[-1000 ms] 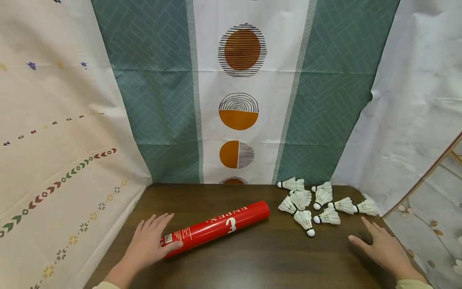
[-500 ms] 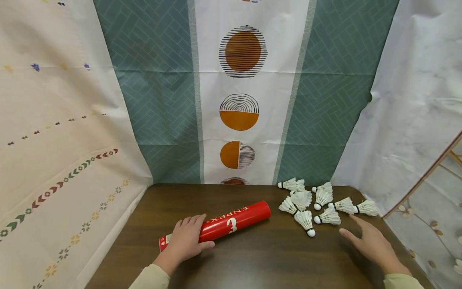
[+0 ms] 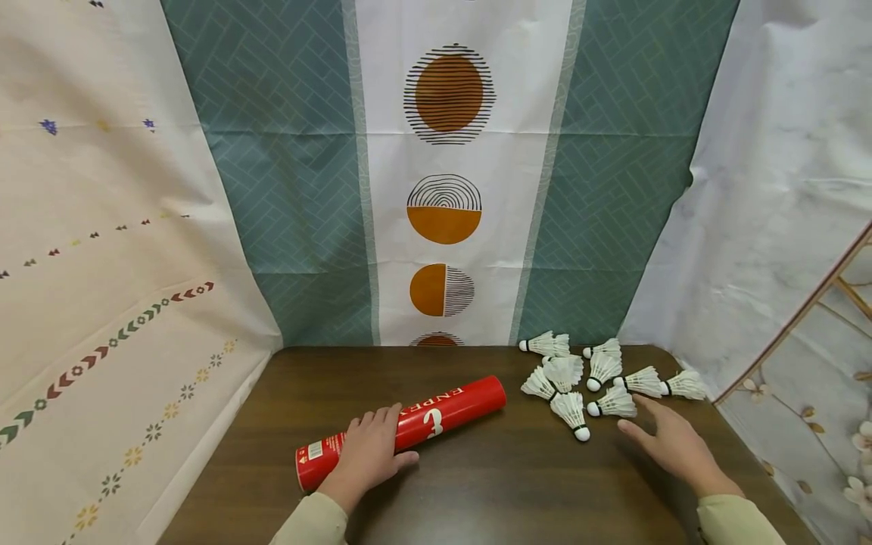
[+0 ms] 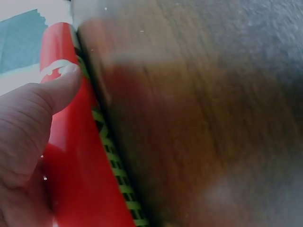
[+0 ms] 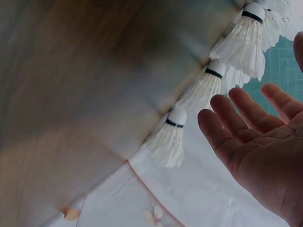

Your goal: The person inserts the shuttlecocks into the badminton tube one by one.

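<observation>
A red shuttlecock tube [image 3: 459,407] printed with white lettering lies slantwise on the brown table. My left hand [image 3: 371,452] holds it over its left half, fingers across the far side and thumb toward the near side. In the left wrist view the thumb [image 4: 64,90] rests along the red surface; the other fingers are mostly hidden. To the right, my right hand [image 3: 677,446] hovers with fingers apart and holds nothing. Just beyond its fingertips is a white feather shuttlecock [image 3: 616,403]. The right wrist view has the open palm [image 5: 270,151] beside several shuttlecocks [image 5: 168,142].
Several more shuttlecocks [image 3: 568,409] lie loosely grouped at the table's back right, some overlapping. Patterned cloth hangs at the left [image 3: 136,303], the back [image 3: 443,227] and the right [image 3: 770,227]. The brown tabletop [image 3: 504,484] stretches between the two hands.
My left hand has slid rightward from the tube's left end onto its body. The right hand has moved left and closer to the shuttlecocks. The shuttlecocks keep their arrangement.
</observation>
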`<state>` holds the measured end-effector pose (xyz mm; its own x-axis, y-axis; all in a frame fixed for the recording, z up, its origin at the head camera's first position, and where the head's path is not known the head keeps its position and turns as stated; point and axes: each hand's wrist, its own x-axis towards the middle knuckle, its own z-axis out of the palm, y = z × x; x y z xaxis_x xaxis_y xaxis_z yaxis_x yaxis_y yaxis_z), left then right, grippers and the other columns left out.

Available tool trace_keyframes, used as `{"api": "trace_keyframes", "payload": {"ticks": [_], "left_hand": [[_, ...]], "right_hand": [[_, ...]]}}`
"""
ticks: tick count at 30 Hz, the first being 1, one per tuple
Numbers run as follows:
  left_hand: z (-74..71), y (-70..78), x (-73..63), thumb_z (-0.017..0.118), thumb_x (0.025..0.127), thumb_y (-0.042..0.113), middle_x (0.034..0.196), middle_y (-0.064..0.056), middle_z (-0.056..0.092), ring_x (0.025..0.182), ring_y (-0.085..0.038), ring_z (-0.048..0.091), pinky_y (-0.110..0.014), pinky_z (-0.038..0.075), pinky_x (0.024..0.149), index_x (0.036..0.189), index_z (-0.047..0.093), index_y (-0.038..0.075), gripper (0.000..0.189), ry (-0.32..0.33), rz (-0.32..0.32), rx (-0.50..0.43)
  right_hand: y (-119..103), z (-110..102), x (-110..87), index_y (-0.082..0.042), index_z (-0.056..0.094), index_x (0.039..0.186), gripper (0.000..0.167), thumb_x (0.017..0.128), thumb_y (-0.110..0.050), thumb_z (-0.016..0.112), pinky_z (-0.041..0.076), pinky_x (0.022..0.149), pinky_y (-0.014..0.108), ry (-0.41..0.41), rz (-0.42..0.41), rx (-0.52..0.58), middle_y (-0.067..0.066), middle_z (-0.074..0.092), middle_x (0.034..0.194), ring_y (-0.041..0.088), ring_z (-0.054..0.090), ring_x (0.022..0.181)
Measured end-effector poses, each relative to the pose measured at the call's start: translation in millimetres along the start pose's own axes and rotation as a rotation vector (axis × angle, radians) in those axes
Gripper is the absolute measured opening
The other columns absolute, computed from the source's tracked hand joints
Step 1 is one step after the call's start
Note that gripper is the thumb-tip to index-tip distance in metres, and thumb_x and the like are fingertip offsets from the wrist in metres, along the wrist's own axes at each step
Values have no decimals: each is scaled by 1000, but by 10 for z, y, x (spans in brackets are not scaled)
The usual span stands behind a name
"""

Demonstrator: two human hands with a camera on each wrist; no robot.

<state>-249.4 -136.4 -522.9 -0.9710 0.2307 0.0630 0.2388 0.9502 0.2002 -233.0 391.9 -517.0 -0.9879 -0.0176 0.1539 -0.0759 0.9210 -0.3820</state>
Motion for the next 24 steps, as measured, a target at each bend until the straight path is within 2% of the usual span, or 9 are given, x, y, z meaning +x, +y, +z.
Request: {"api": "trace_keyframes", "payload": {"ticks": [5,11,14,19,24], "left_hand": [[78,-22,24,90,76,61,141,-14,66,128,-38,61,-65,50,108,152,50,9,100,42,-10,24],[98,-21,44,92,74,59,138,-13,67,124,-35,62,-62,51,106,149,52,10,98,64,-12,58],[116,-30,65,93,73,60,136,-12,67,122,-34,62,-61,52,104,147,52,11,97,71,-18,83],[156,-55,90,94,71,60,135,-11,68,120,-33,62,-59,52,103,146,53,13,97,82,-33,108],[180,-69,101,95,70,60,134,-12,69,119,-34,62,-60,53,102,144,55,14,96,92,-35,110]], "right_hand": [[-66,46,82,6,46,154,79,102,-47,71,49,100,73,-18,-8,14,40,55,147,63,54,132],[-87,96,128,6,49,152,72,102,-40,72,49,99,73,-12,-11,23,41,53,148,63,55,132],[-85,123,141,5,55,147,63,101,-32,75,51,96,72,27,-16,32,39,62,139,61,61,124],[-110,155,144,1,66,137,44,99,-19,76,56,82,65,116,-1,55,30,76,114,49,74,100],[-114,194,134,-2,73,126,30,97,-12,75,57,76,61,213,11,58,25,79,106,46,76,93]]}}
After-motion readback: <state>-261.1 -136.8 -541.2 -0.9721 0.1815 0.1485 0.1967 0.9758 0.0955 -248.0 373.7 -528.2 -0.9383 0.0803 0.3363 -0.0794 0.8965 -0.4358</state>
